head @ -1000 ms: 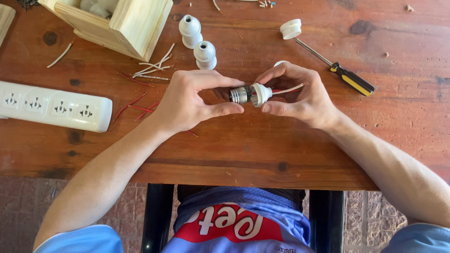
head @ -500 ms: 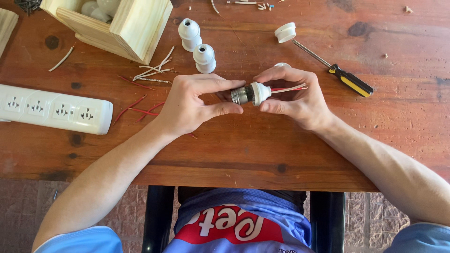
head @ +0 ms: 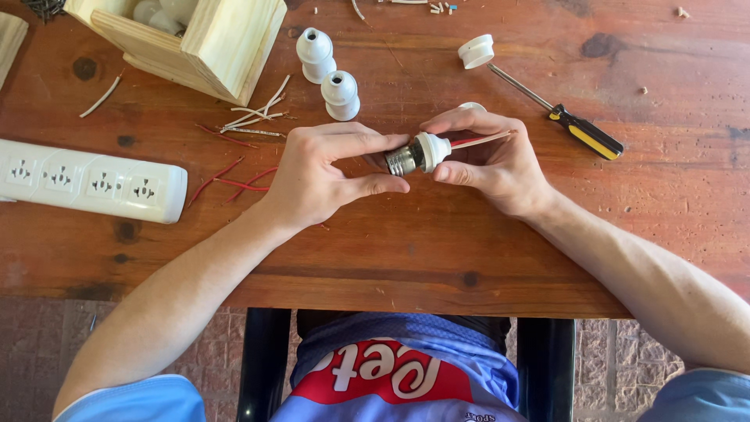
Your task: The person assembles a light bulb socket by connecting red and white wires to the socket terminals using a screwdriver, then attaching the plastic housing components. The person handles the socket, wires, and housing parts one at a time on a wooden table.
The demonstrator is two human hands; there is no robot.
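Head view shows both hands meeting over the middle of the worktop, a small lamp socket held between them. Since a second ago almost nothing has moved: the socket sits in the same spot and the same grip, with only a slight settling of the fingers, so the work on it looks to be a fine adjustment rather than a new step.

The left hand pinches the metal threaded end between thumb and forefinger. The right hand closes thumb and fingers on the white body, and the thin wires run out past its fingers.

The socket's long axis lies nearly level, left to right, tilted a little: the metal end points toward the left hand, the wire end toward the right and slightly away from the person.

Beyond the right hand lie a screwdriver and a white cap; beyond the left hand stand two white socket shells; a power strip lies well to its left.
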